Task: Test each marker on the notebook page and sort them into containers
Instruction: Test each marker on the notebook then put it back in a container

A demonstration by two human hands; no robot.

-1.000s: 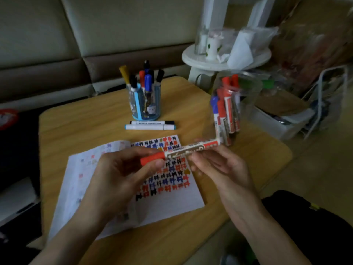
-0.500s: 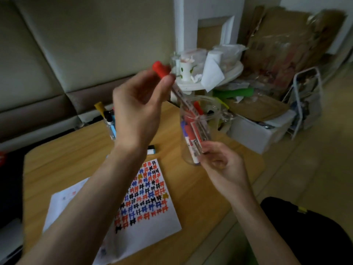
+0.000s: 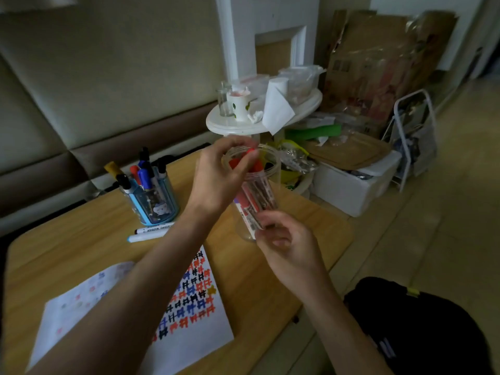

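My left hand (image 3: 219,180) is over the mouth of a clear plastic jar (image 3: 272,165) and pinches the red cap of a red marker (image 3: 250,152) that points down into it. Several red and blue markers stand inside the jar. In front of the jar's lower right side is my right hand (image 3: 289,247), fingers loosely curled, fingertips at the jar wall, holding nothing that I can see. The notebook page (image 3: 200,334), with rows of red, blue and black marks, lies on the wooden table (image 3: 67,239) under my left forearm.
A blue pen cup (image 3: 157,204) with several markers stands left of the jar. Two loose markers (image 3: 151,231) lie in front of it. Beyond the table's far edge are a round white side table (image 3: 238,125), a white box (image 3: 351,193) and cardboard.
My left hand lowered the red marker from up high into the jar's mouth. A second ago both hands held it level over the page. The right hand stayed by the jar's base.
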